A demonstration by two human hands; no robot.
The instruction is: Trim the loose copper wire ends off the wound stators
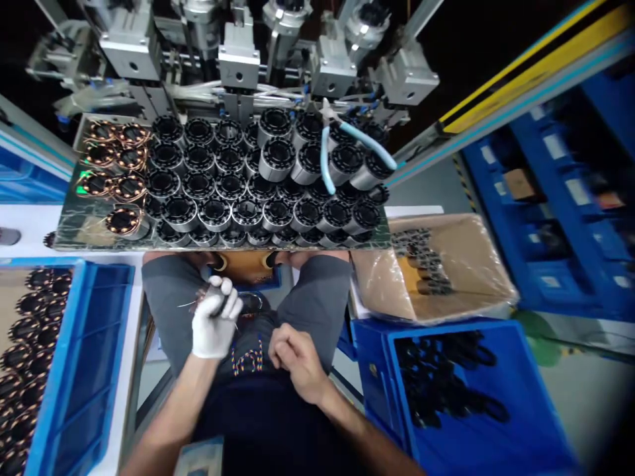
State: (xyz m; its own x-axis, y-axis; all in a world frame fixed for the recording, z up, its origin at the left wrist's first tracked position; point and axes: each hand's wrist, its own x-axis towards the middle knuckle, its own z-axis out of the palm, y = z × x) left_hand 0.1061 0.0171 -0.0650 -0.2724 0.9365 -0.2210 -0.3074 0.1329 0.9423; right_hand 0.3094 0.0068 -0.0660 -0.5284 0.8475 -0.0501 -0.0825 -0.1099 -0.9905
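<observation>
Held a small part over the lap.
Left hand (pixel 214 324), gloved, closed around a round wire-wound part (pixel 217 294), maybe a coil. Right hand (pixel 294 356), bare, curled loosely, held nothing. Sat below the tray (pixel 64 235) of black rings.

Ahead, on the worktop (pixel 30 221): a tray (pixel 69 235) packed with stators (pixel 278 158), wound ones (pixel 116 158) at its left end, cutters (pixel 330 155) lying on top toward the right. Behind the tray, a machine (pixel 238 63). Left of the lap, a bin (pixel 84 357); right, a carton (pixel 466 264), another bin (pixel 496 423) in front of it.
</observation>
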